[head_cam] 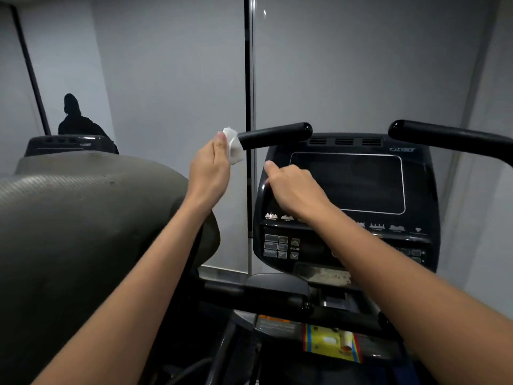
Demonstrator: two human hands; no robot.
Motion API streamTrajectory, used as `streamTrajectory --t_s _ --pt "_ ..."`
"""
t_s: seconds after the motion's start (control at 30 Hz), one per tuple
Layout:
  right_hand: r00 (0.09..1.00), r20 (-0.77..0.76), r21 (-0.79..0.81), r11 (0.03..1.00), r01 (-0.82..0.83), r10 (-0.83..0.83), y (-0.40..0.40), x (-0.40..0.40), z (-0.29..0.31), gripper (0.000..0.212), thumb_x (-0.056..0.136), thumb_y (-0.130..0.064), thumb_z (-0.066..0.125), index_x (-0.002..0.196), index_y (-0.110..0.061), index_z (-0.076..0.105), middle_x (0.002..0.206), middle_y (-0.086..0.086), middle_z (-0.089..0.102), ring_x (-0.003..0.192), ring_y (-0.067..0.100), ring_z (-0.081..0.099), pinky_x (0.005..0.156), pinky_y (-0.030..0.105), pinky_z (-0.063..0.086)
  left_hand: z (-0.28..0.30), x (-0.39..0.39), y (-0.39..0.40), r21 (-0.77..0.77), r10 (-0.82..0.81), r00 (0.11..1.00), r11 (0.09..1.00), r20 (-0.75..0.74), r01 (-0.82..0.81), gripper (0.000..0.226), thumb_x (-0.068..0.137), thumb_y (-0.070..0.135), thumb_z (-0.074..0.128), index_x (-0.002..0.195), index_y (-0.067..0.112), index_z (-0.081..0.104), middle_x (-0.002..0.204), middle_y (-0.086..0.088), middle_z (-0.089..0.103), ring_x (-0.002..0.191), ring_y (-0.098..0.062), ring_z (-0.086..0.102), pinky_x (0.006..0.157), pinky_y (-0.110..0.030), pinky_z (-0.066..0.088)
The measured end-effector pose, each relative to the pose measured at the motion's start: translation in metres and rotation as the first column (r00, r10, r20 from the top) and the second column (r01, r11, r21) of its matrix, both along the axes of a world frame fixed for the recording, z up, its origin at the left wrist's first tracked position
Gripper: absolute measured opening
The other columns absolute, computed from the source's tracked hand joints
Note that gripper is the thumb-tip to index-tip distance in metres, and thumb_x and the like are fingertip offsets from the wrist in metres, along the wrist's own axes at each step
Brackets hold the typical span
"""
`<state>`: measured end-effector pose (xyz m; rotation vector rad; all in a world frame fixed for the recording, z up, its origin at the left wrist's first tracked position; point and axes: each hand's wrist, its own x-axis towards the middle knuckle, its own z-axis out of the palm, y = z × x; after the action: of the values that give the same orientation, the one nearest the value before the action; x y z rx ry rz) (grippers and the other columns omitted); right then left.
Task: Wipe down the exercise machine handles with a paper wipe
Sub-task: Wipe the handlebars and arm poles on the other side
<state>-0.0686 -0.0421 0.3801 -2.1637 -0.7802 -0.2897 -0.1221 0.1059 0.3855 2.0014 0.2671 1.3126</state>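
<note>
1. The left hand (212, 165) gripped a white paper wipe (233, 147), folded around the left handle (274, 134) just above the centre of the frame.
2. The right hand (294, 190) was curled over the left edge of the console (347, 201), apparently gripping it for support; the fingertips were hidden behind the edge.
3. Judging by where the wipe sat, wiping of the left handle seemed under way. The right handle (449, 137), at upper right, had nothing touching it and likely remained to be done.
4. Both handles were round, glossy black bars with domed ends. The wipe looked thin and crumpled. The console was smooth dark plastic around a flat rectangular screen.
5. A grey ribbed shroud (83, 218) filled the lower left.
</note>
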Motion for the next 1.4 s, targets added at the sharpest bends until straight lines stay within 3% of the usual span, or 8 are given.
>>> streamTrajectory --t_s 0.17,0.4,0.53,0.7,0.87,1.13,1.27,1.4 --pt "0.941 0.291 0.271 0.958 0.091 -0.172 -0.007 0.016 0.063 0.033 0.094 -0.030 0.038 0.079 -0.015 0.064 0.077 0.000 0.064 0.073 0.023 0.059 0.058 0.030 0.037 0.058 0.023 0.008 0.172 0.081 0.989 0.980 0.121 -0.101 0.046 0.111 0.035 0.025 0.086 0.011 0.057 0.083 0.000 0.058 0.082 -0.022 0.054 0.074 -0.034 0.036" --pt "0.964 -0.022 0.235 0.936 0.263 -0.265 -0.002 0.076 0.101 0.048 0.098 -0.028 0.025 0.133 -0.008 0.052 0.142 0.016 0.047 0.128 0.033 0.043 0.105 0.040 0.032 0.078 0.092 -0.002 0.285 0.036 0.993 0.958 -0.111 -0.003 0.052 0.110 0.035 0.023 0.096 0.012 0.067 0.100 -0.014 0.066 0.100 -0.035 0.062 0.090 -0.039 0.044" --pt "0.960 -0.260 0.218 0.962 0.167 -0.108 0.009 0.090 0.097 0.050 0.092 -0.035 0.022 0.114 -0.011 0.058 0.138 0.016 0.055 0.113 0.028 0.053 0.107 0.044 0.040 0.060 0.099 -0.016 0.396 -0.005 0.954 0.909 -0.300 0.130 0.062 0.108 0.047 0.019 0.083 0.010 0.062 0.096 -0.015 0.068 0.097 -0.034 0.059 0.093 -0.043 0.044" --pt "0.981 -0.120 0.128 0.977 0.169 -0.154 0.023 0.101 0.101 0.057 0.101 -0.031 0.019 0.128 -0.001 0.059 0.137 0.022 0.054 0.125 0.035 0.051 0.108 0.042 0.039 0.070 0.103 0.018 0.546 0.157 0.908 0.833 -0.389 0.089 0.048 0.107 0.034 0.022 0.069 0.014 0.042 0.078 -0.010 0.058 0.078 -0.032 0.052 0.064 -0.037 0.037" --pt "0.980 -0.001 0.115 0.974 0.197 -0.198 0.027 0.099 0.097 0.035 0.102 -0.004 0.022 0.127 0.007 0.044 0.134 0.033 0.050 0.123 0.046 0.047 0.099 0.043 0.037 0.091 0.126 0.026 0.566 0.278 0.788 0.817 -0.549 0.106 0.038 0.100 0.035 0.019 0.083 0.010 0.043 0.093 -0.017 0.057 0.079 -0.029 0.047 0.071 -0.036 0.036" --pt "0.972 0.156 0.035 0.984 0.173 -0.177 0.025 0.114 0.086 0.043 0.105 -0.020 0.017 0.115 0.001 0.054 0.126 0.032 0.056 0.121 0.046 0.047 0.098 0.045 0.037 0.053 0.120 0.009 0.782 0.234 0.971 0.614 -0.051 -0.107 0.042 0.109 0.033 0.026 0.083 0.015 0.054 0.076 -0.008 0.065 0.071 -0.037 0.061 0.061 -0.045 0.047" --pt "0.952 0.211 0.058 0.975 0.215 -0.222 0.026 0.125 0.080 0.057 0.104 -0.033 0.018 0.096 0.001 0.062 0.115 0.030 0.062 0.111 0.043 0.053 0.092 0.043 0.040 0.067 0.113 0.049 0.747 0.308 0.895 0.664 -0.323 0.041 0.035 0.096 0.031 0.021 0.093 0.008 0.047 0.072 -0.008 0.058 0.069 -0.036 0.052 0.053 -0.035 0.033" --pt "0.940 0.244 0.088 0.971 0.223 -0.238 0.026 0.125 0.080 0.051 0.104 -0.034 0.020 0.085 -0.006 0.059 0.110 0.028 0.062 0.106 0.040 0.053 0.086 0.042 0.040 0.106 0.115 0.048 0.309 0.086 0.528 0.884 -0.845 0.350 0.035 0.088 0.016 0.034 0.069 0.002 0.060 0.061 -0.015 0.067 0.055 -0.028 0.062 0.067 -0.033 0.051"
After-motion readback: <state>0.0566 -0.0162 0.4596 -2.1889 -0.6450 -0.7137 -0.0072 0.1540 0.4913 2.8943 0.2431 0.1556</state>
